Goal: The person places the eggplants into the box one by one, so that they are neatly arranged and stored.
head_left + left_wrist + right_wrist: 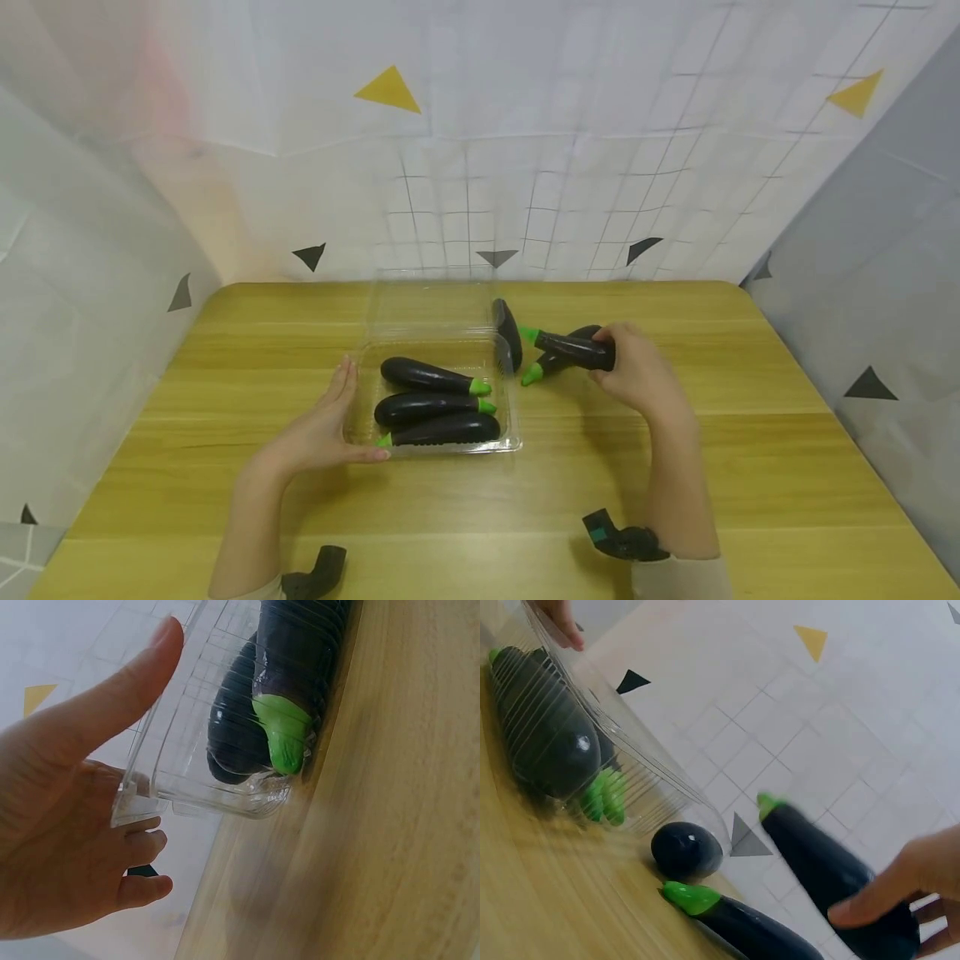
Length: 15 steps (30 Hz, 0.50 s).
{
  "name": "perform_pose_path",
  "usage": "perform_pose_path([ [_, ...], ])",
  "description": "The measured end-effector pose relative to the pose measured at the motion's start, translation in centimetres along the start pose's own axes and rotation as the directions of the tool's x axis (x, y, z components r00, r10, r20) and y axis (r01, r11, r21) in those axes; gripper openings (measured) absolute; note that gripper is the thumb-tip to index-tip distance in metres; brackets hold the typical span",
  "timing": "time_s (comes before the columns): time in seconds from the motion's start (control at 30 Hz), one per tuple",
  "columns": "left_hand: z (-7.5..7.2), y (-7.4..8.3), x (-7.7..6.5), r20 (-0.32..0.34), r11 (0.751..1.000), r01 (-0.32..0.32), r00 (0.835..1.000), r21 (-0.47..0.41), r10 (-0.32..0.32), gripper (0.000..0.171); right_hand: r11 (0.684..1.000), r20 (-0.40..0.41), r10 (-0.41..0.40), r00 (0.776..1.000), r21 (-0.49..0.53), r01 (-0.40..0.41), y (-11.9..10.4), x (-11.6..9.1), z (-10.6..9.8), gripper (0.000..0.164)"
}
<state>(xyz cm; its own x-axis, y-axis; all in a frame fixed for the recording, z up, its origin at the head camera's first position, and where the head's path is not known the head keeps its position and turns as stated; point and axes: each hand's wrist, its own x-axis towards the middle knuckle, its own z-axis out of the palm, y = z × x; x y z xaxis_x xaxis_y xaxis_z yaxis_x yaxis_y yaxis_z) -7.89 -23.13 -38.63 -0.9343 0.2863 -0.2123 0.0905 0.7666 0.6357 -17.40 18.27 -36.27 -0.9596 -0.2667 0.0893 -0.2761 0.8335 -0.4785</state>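
Observation:
My right hand grips a dark eggplant by its thick end, its green stem pointing left. In the right wrist view it hangs above another eggplant lying on the table. A further eggplant lies against the right side of a clear plastic container, which has its lid folded back. Inside the container three eggplants lie side by side, the nearest with its stem to the left. At the container's left side my left hand rests with extended fingers, the thumb along the front corner.
A wooden table carries everything. White sheeting with grid lines and triangles rises behind its far edge, and grey-white sheets flank both sides. A dark device is strapped to each wrist.

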Motion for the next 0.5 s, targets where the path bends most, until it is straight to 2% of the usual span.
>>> perform_pose_path([
  [0.13,0.0,-0.1,0.0,0.000,1.000,0.004,1.000,0.006,-0.004,0.131,0.996,-0.074,-0.085,0.994,0.009,0.086,-1.1,0.3,0.4,0.045],
  [0.33,0.0,-0.1,0.1,0.002,1.000,0.003,1.000,0.011,-0.003,0.131,0.978,-0.094,-0.197,0.976,0.057,0.203,-3.0,0.5,1.2,0.045],
  [0.5,0.0,-0.1,0.1,0.000,1.000,0.002,1.000,0.005,-0.002,0.131,0.960,-0.125,-0.259,0.958,0.076,0.269,-3.8,0.5,1.6,0.046],
])
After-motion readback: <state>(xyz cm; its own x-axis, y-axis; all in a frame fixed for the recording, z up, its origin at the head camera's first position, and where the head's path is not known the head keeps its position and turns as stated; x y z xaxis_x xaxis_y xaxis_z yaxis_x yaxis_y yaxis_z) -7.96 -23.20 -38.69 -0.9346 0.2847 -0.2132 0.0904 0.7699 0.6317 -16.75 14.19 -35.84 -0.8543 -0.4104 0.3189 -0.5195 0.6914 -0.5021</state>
